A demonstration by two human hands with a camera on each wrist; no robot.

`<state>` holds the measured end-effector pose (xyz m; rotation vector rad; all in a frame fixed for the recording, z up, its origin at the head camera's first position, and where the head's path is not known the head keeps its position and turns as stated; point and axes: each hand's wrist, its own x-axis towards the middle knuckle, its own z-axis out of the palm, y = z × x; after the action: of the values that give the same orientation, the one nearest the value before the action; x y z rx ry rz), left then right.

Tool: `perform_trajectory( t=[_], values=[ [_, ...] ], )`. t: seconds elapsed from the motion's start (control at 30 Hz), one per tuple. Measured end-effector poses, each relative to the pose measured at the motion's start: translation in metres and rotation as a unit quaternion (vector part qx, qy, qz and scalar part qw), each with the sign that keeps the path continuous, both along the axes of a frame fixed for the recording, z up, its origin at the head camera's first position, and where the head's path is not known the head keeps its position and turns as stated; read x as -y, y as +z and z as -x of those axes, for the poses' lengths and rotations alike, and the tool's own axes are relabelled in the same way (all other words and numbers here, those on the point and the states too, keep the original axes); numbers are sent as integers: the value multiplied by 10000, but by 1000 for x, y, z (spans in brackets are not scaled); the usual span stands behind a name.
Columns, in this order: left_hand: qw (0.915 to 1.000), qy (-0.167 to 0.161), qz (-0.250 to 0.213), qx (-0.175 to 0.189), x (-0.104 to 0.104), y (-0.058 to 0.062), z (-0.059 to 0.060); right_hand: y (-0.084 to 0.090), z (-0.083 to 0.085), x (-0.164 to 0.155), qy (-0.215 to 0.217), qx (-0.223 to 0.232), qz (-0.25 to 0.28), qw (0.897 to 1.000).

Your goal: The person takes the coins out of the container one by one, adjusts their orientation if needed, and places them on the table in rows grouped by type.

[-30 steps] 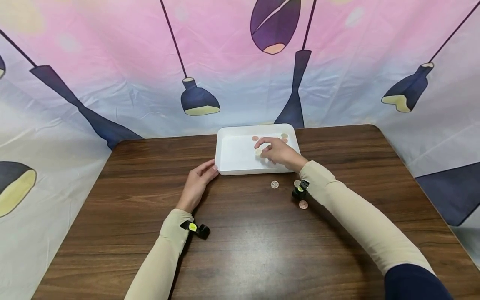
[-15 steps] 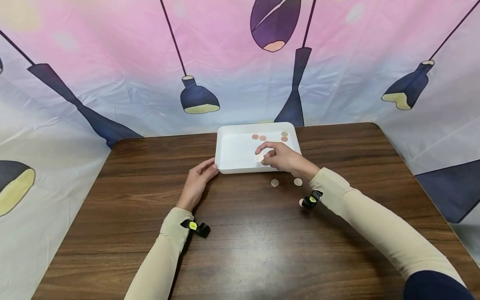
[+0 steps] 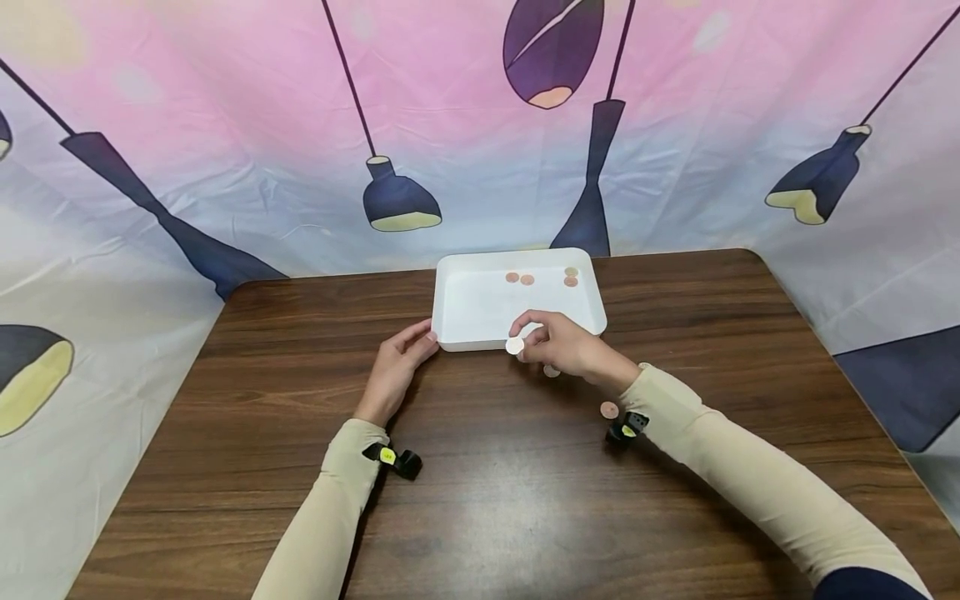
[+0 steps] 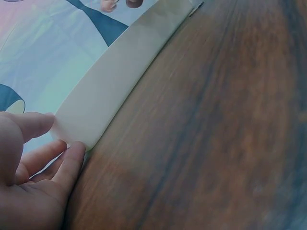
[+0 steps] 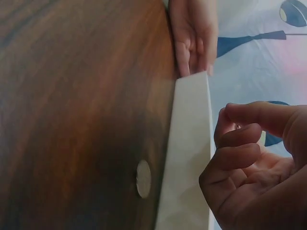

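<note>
A white tray sits at the far middle of the brown table, with several copper coins along its far side. My right hand hovers over the tray's near edge and pinches a pale coin between thumb and forefinger. In the right wrist view the right hand shows curled fingers beside the tray wall. My left hand lies flat on the table, straight fingers touching the tray's near-left corner. The left hand fills the corner of its wrist view.
Loose coins lie on the table before the tray: one half under my right hand, a copper one by my right wrist. One coin shows beside the tray wall. A printed curtain surrounds the table on three sides.
My right hand has drawn back toward me from inside the tray to its near edge, with the pale coin in its fingers. The left hand has stayed on the tray's corner.
</note>
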<state>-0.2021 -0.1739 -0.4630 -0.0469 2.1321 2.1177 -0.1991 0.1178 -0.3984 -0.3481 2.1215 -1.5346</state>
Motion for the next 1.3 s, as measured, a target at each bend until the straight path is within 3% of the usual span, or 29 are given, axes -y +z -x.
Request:
perform_trajectory(
  t=[0.2, 0.33, 0.57, 0.77, 0.97, 1.3],
  values=[
    [10000, 0, -12, -24, 0, 0, 0, -9, -3, 11, 291, -490, -301, 9979],
    [10000, -3, 16, -27, 0, -1, 0, -14, -2, 16, 398, -802, -821, 9926],
    [10000, 8, 36, -18, -1, -1, 0, -22, -3, 25, 637, -1581, -1838, 9681],
    [10000, 43, -24, -10, -2, 1, 0, -24, -7, 32, 725, -2149, -2405, 9438],
    [10000, -32, -4, -46, -1, -1, 0, -26, -8, 34, 765, -2512, -2692, 9266],
    [10000, 49, -54, -47, -1, -2, 1, -25, -7, 39, 1027, -2888, -2821, 9091]
  ],
)
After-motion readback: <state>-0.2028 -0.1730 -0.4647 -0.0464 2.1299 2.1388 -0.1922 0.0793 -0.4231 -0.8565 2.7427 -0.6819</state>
